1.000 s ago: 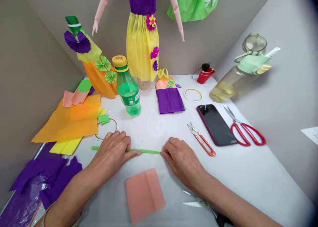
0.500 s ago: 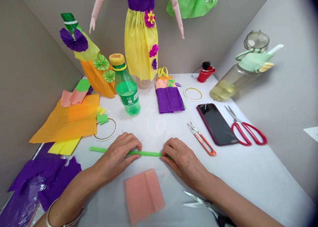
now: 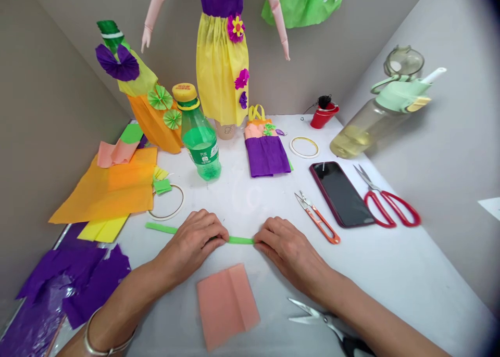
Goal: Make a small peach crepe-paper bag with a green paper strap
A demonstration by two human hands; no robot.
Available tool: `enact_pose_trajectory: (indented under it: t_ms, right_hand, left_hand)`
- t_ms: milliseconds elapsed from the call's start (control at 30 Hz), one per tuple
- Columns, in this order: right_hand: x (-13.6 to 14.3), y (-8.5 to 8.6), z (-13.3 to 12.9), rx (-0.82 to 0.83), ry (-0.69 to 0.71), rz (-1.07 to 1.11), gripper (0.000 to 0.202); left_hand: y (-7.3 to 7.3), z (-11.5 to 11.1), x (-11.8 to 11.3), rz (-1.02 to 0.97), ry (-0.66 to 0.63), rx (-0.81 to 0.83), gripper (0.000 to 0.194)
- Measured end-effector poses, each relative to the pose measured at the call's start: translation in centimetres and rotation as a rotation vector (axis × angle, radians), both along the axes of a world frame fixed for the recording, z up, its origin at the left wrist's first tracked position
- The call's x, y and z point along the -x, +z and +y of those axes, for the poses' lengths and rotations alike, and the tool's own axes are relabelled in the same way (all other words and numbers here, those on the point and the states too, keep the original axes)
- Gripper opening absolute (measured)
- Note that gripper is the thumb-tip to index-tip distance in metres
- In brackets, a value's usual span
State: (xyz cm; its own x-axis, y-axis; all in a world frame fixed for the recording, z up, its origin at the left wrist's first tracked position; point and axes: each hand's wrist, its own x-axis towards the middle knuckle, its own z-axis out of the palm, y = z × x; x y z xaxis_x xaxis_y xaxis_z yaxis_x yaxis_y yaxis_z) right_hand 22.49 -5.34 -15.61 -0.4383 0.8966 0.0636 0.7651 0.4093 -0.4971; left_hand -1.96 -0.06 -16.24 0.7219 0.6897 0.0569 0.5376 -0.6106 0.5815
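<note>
Pinching a green strip point(image 3: 241, 240), the left hand point(image 3: 195, 238) and right hand point(image 3: 287, 249) hold it on the desk point(image 3: 410, 289), well inside both side edges. Pink paper point(image 3: 226, 310) lies toward the near edge; a red bucket point(image 3: 322, 118) stands by the back right corner.

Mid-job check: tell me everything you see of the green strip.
The green strip is narrow, bright green, and looks like paper or thin cloth. It runs nearly straight, left to right, low over the white table. The left hand covers its middle; the right hand grips it further right, hiding that end. Its left end sticks out uncovered.
</note>
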Motion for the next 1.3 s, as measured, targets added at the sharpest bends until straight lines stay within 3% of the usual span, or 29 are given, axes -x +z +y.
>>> enact_pose_trajectory:
  t_ms: [100, 1067, 1300]
  right_hand:
    - [-0.1, -0.1, -0.1, 0.018, -0.012, -0.005, 0.014]
    - [0.4, 0.1, -0.2, 0.072, -0.092, -0.119, 0.019]
    - [0.5, 0.5, -0.2, 0.082, -0.109, -0.143, 0.017]
  left_hand:
    - [0.1, -0.2, -0.1, 0.033, 0.027, 0.026, 0.003]
    - [1.0, -0.2, -1.4, 0.157, 0.133, 0.046, 0.014]
    - [0.6, -0.4, -1.5, 0.173, 0.158, -0.001, 0.013]
